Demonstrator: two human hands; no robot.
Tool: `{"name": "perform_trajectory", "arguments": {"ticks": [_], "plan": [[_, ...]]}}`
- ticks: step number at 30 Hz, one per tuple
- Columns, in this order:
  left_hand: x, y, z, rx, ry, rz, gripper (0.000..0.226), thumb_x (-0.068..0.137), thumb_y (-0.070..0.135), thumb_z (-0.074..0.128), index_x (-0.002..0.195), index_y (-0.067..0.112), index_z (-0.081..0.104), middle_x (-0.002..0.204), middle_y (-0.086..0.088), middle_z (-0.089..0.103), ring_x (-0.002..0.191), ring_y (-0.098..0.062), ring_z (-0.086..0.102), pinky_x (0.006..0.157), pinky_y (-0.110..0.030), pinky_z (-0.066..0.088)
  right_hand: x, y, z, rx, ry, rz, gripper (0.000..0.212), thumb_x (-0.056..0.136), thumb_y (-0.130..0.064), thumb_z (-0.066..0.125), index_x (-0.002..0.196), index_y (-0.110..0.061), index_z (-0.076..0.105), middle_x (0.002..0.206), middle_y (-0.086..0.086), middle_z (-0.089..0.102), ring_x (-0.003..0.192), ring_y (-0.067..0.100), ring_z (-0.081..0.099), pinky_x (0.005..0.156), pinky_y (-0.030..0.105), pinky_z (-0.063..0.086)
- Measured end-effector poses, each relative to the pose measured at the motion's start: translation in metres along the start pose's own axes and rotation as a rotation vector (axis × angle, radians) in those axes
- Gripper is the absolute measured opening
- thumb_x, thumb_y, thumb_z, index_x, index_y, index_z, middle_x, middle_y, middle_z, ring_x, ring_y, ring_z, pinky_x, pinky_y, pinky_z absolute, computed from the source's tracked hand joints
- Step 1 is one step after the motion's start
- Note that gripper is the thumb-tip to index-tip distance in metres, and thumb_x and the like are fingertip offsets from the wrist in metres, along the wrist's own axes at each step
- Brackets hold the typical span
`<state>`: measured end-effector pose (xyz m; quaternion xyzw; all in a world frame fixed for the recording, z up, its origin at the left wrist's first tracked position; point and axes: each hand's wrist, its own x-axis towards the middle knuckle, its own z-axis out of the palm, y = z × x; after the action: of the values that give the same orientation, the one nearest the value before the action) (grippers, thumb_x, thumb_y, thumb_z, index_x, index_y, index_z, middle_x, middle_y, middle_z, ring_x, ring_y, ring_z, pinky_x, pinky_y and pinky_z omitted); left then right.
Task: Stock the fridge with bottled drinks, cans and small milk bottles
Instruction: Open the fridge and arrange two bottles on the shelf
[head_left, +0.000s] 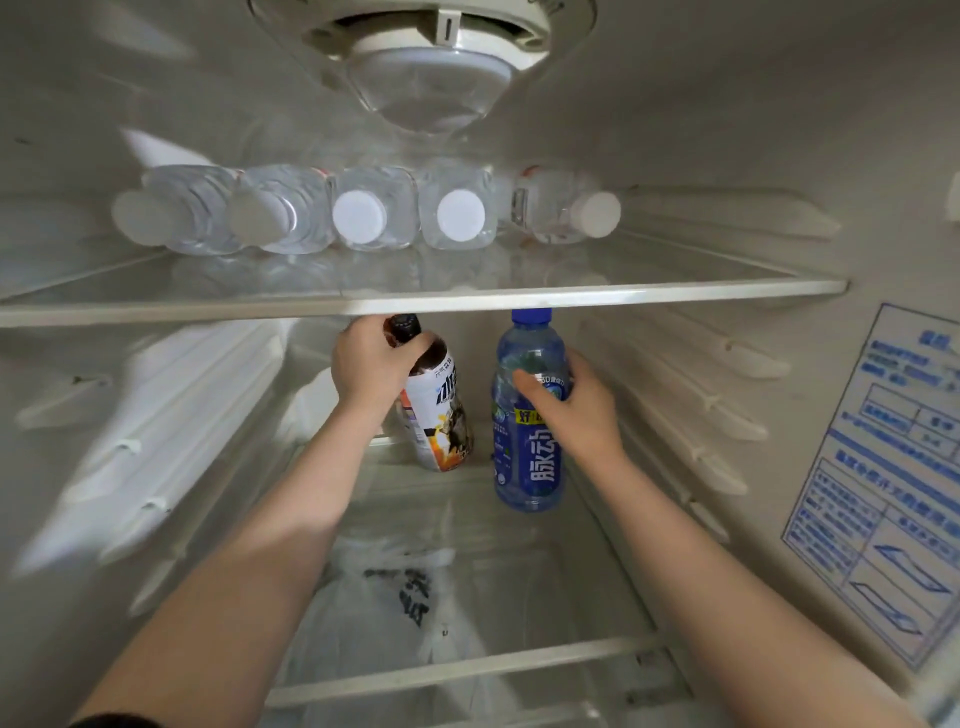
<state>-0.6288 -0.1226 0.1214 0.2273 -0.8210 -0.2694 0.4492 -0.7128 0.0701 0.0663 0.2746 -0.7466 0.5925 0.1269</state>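
The right hand (582, 410) grips a blue bottle (527, 457), upright near the back of the lower shelf (467, 670). Beside it the left hand (371, 364) grips a tilted dark bottle (441, 426). Water bottles (374, 213) lie on the upper shelf (467, 301).

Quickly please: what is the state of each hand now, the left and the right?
Left hand: grips the dark-capped bottle near its neck.
Right hand: grips the blue bottle around its middle.
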Motion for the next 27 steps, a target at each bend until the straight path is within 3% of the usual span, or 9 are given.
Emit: {"name": "perform_trajectory", "arguments": {"ticks": [3, 5, 8, 10, 16, 18, 20, 23, 27], "plan": [[0.006, -0.007, 0.012, -0.062, -0.072, 0.027, 0.029, 0.08, 0.033, 0.069, 0.094, 0.009, 0.064, 0.095, -0.008, 0.065, 0.09, -0.026, 0.061, 0.072, -0.031, 0.047, -0.009, -0.003, 0.005, 0.024, 0.044, -0.028, 0.036, 0.072, -0.055, 0.065, 0.104, -0.041, 0.056, 0.094, -0.02, 0.067, 0.087, -0.004, 0.063, 0.068, 0.015, 0.046], [0.004, -0.013, 0.02, -0.171, -0.195, 0.039, 0.041, 0.082, 0.026, 0.068, 0.117, 0.009, 0.055, 0.117, -0.008, 0.055, 0.105, -0.023, 0.056, 0.084, -0.031, 0.047, -0.015, -0.004, 0.005, 0.034, 0.051, -0.045, 0.04, 0.07, -0.057, 0.065, 0.107, -0.042, 0.054, 0.096, -0.025, 0.066, 0.087, -0.008, 0.062, 0.068, 0.009, 0.045], [-0.001, -0.017, 0.03, -0.17, -0.308, 0.091, 0.067, 0.077, 0.018, 0.071, 0.135, 0.013, 0.04, 0.129, -0.006, 0.042, 0.115, -0.017, 0.046, 0.087, -0.025, 0.043, -0.021, -0.001, 0.006, -0.021, 0.024, -0.068, 0.063, 0.064, -0.047, 0.077, 0.118, -0.033, 0.049, 0.106, -0.016, 0.064, 0.095, 0.0, 0.062, 0.076, 0.018, 0.049], [-0.001, -0.02, 0.034, -0.017, -0.295, 0.161, 0.076, 0.073, 0.013, 0.071, 0.14, 0.011, 0.035, 0.133, -0.01, 0.04, 0.125, -0.026, 0.039, 0.098, -0.031, 0.037, -0.029, 0.009, 0.009, -0.133, 0.046, -0.036, 0.079, 0.058, -0.039, 0.084, 0.124, -0.019, 0.046, 0.114, -0.003, 0.06, 0.103, 0.013, 0.059, 0.082, 0.027, 0.049], [-0.009, -0.037, 0.029, 0.034, -0.16, 0.174, 0.082, 0.068, 0.02, 0.077, 0.139, 0.013, 0.037, 0.134, -0.009, 0.041, 0.127, -0.029, 0.035, 0.105, -0.037, 0.029, -0.058, 0.033, 0.021, -0.206, 0.074, 0.02, 0.077, 0.061, -0.03, 0.084, 0.126, -0.015, 0.045, 0.116, -0.002, 0.058, 0.106, 0.015, 0.054, 0.077, 0.025, 0.043], [-0.016, -0.045, 0.03, -0.16, -0.267, 0.011, 0.094, 0.067, 0.013, 0.079, 0.145, 0.014, 0.026, 0.138, -0.004, 0.037, 0.13, -0.024, 0.034, 0.102, -0.031, 0.035, -0.057, 0.032, 0.021, -0.203, 0.09, 0.025, 0.075, 0.061, -0.029, 0.083, 0.125, -0.016, 0.046, 0.115, -0.002, 0.059, 0.104, 0.016, 0.056, 0.076, 0.027, 0.046], [-0.026, -0.052, 0.035, -0.383, -0.421, -0.138, 0.092, 0.069, -0.001, 0.075, 0.143, 0.017, 0.023, 0.121, 0.009, 0.046, 0.122, -0.02, 0.045, 0.086, -0.022, 0.043, -0.056, 0.032, 0.021, -0.218, 0.089, 0.024, 0.075, 0.062, -0.031, 0.083, 0.125, -0.017, 0.045, 0.115, -0.002, 0.059, 0.103, 0.016, 0.058, 0.077, 0.029, 0.049], [-0.034, -0.065, 0.045, -0.426, -0.448, -0.201, 0.074, 0.071, -0.008, 0.07, 0.13, 0.016, 0.032, 0.111, 0.005, 0.053, 0.115, -0.023, 0.055, 0.086, -0.029, 0.045, -0.056, 0.034, 0.02, -0.291, 0.102, 0.024, 0.076, 0.063, -0.036, 0.081, 0.127, -0.018, 0.043, 0.117, -0.003, 0.06, 0.103, 0.018, 0.059, 0.074, 0.03, 0.049], [-0.037, -0.065, 0.05, -0.265, -0.298, -0.147, 0.068, 0.056, 0.015, 0.085, 0.114, 0.01, 0.051, 0.11, -0.003, 0.061, 0.104, -0.021, 0.059, 0.088, -0.037, 0.05, -0.05, 0.04, 0.019, -0.341, 0.116, 0.051, 0.081, 0.067, -0.035, 0.08, 0.131, -0.009, 0.037, 0.122, 0.005, 0.059, 0.106, 0.026, 0.059, 0.076, 0.034, 0.05]]}}
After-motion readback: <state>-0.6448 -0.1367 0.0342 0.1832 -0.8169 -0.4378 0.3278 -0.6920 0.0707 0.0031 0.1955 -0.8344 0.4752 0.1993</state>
